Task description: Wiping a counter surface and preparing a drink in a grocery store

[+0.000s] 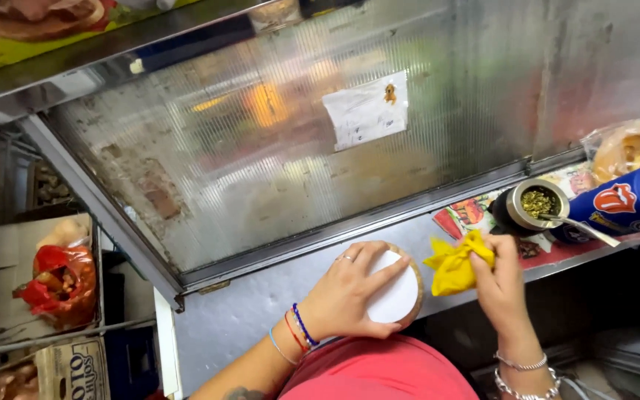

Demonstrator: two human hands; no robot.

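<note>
My left hand [348,290] grips a round container with a white lid [394,292], holding it on its side against the metal ledge [261,296] of a counter. A ring and coloured bracelets show on that hand and wrist. My right hand [499,280] pinches a crumpled yellow cloth [455,267] just to the right of the container's rim. Silver bracelets circle the right wrist.
A ribbed glass display front [275,148] rises behind the ledge, with a paper note [368,110] stuck on it. To the right stand a metal cup of green herb with a metal straw [536,204], a blue flask [631,201] and bagged bread [635,148]. Crates of produce [61,285] sit at left.
</note>
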